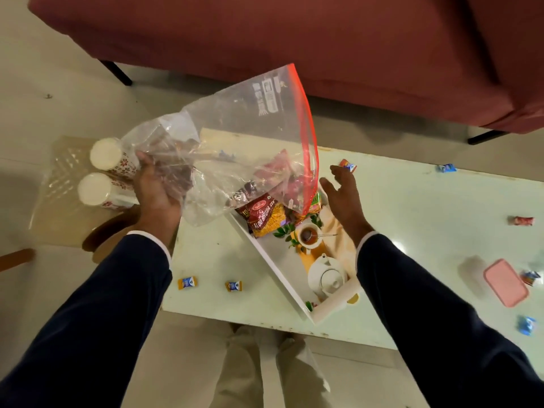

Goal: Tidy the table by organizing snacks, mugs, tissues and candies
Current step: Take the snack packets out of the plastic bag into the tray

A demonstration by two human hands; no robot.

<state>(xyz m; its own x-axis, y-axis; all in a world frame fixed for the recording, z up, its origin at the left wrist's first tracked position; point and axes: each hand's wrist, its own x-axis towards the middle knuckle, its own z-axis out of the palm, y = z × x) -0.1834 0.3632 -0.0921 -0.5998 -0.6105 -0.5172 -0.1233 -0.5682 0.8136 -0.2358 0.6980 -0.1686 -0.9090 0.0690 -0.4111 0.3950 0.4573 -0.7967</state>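
Observation:
My left hand [159, 187] grips the bottom of a clear zip bag [250, 136] with a red seal strip, held tilted above the table. Its mouth hangs over a white tray [273, 263] printed with a teapot and cup. Red snack packets [263, 214] lie at the tray's far end, partly under the bag's mouth. My right hand [344, 195] hovers open just right of the bag, fingers spread, holding nothing. Wrapped candies lie scattered on the pale table [412, 207]: two near the front left [187, 283] [233, 286], others at the right. Two white floral mugs [113, 156] [98, 189] stand at the left.
A pink lidded box [504, 282] lies at the table's right side among candies. The mugs stand on a clear tray [59, 178] on a low stool left of the table. A dark red sofa [323, 39] fills the far side. My legs are below the table's near edge.

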